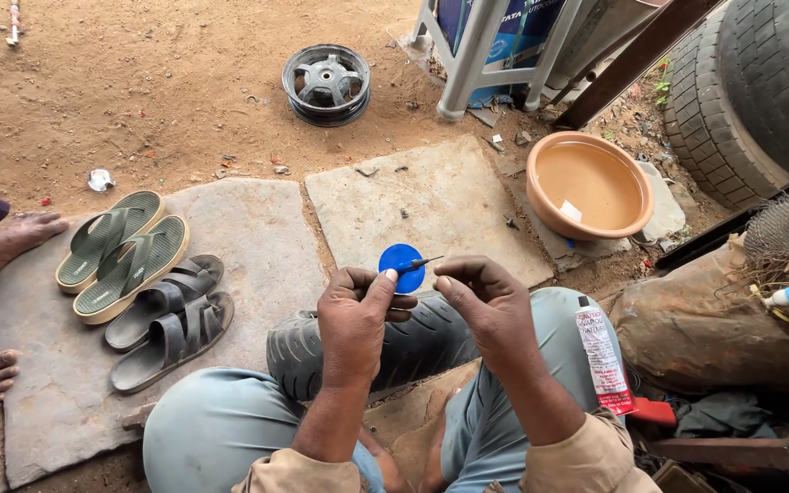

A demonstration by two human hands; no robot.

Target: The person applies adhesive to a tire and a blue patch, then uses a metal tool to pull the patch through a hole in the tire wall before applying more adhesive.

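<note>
Pinching a thin dark tool [420, 264] between thumb and forefinger, the left hand [355, 321] is closed on its lower end; its long axis runs up and to the right, tip ending just beside the right hand [486, 306]. Right hand's fingers curl, thumb to fingertip, cannot tell if anything sits between them. Blue round cap [401, 266] behind the left fingers, contact unclear. Both hands hover over a tyre [413, 342] between the knees. Glue tube [603, 358] on the right thigh. Stone slab [440, 205] ahead is open; basin [588, 185] further right, sandals [143, 288] left.
</note>
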